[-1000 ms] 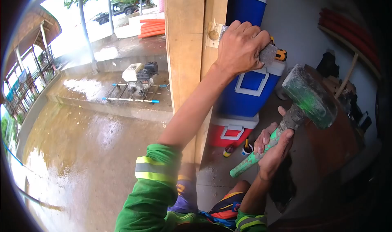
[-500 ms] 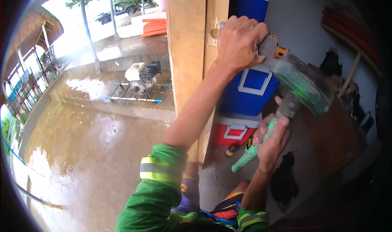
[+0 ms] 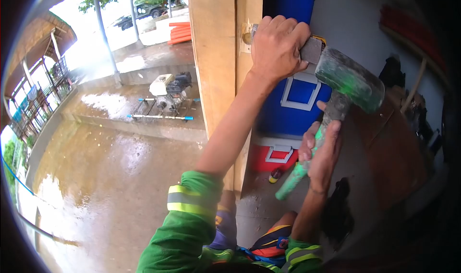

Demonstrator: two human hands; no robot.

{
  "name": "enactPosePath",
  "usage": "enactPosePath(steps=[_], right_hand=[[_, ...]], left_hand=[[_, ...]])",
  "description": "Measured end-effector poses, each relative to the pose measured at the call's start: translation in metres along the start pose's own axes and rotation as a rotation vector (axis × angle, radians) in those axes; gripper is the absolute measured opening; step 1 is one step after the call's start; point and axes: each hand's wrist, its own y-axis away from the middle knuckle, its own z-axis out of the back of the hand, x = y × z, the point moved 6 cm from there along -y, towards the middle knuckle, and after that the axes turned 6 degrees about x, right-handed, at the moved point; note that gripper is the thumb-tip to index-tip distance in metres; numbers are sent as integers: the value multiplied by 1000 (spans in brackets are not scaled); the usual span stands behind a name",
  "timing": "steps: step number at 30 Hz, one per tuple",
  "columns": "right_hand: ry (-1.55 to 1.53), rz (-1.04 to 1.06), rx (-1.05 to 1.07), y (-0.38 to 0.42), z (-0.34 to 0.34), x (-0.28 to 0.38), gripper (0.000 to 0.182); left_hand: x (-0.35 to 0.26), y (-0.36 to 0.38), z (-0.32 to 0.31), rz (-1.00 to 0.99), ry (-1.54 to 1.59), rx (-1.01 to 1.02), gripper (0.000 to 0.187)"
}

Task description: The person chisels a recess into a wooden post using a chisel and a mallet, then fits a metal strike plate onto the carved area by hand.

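My left hand point(image 3: 278, 47) is wrapped round a grey metal tool point(image 3: 312, 50), probably a chisel, held sideways at a notch in the edge of the wooden door frame point(image 3: 244, 36). My right hand point(image 3: 322, 148) grips the green handle of a hammer point(image 3: 350, 78). The large worn hammer head is right beside the blunt end of the metal tool, with a small gap between them. The far tip of the tool is mostly hidden behind my left hand.
Blue coolers point(image 3: 283, 112) and a red cooler point(image 3: 276, 158) stand behind the frame. Outside at the left, an engine point(image 3: 168, 90) rests on a metal frame upon a wet concrete step. Orange pipes point(image 3: 179, 33) lie farther back. A dark red stack is at the upper right.
The hammer, blurred before, now shows sharply and has moved slightly up and left, nearer the metal tool. The view has shifted a little. Both hands keep their grips.
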Motion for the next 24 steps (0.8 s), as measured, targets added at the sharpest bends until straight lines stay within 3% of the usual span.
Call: enactPosePath(steps=[3,4,8,11,13,15,18,21,22,24], right_hand=[[-66,119,-59,2,13,3,69],[-106,172,-63,0,8,2,78],[54,25,-28,-2,-4,7,84],[-94,203,-44,2,8,4,83],[-83,53,-30,-4,-6,-3,86],[167,115,-14,-6,-7,5,84],[-110,201,-21,2,2,6,80],[-115,71,-67,-5,-8,-3,80],[22,24,-48,-7,-11,2,80],[-24,65,-55,0,1,6,75]], left_hand=[[6,-1,2,12,-4,10,39],[6,-2,1,15,3,8,38],[3,-2,3,14,-13,33,39],[4,-1,0,31,-37,34,40],[6,0,-2,16,-79,42,41],[3,1,-4,21,-82,47,42],[4,-1,-3,53,-71,36,43],[3,-2,-2,66,-80,70,42],[2,-1,-3,62,-96,89,42],[4,-2,-4,56,-96,89,40]])
